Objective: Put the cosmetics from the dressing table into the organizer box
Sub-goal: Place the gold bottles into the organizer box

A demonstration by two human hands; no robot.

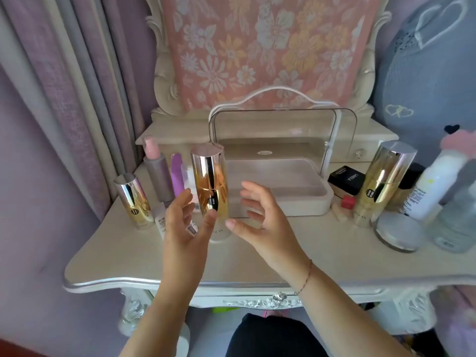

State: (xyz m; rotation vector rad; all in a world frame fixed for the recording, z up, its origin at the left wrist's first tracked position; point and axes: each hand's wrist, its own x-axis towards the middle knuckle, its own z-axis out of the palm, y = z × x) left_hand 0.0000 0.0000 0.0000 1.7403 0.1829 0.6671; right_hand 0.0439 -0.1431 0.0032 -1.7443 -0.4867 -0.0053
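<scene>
On the counter (296,253) before the empty organizer box (278,186), we are closing our spread left hand (184,222) and right hand (260,217) around the first gold bottle (210,184), everything else waiting.

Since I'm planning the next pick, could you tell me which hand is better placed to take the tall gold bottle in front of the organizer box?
Probably the left hand: its thumb already touches the tall gold bottle, while the right hand is open and apart from it, beside the organizer box.
</scene>
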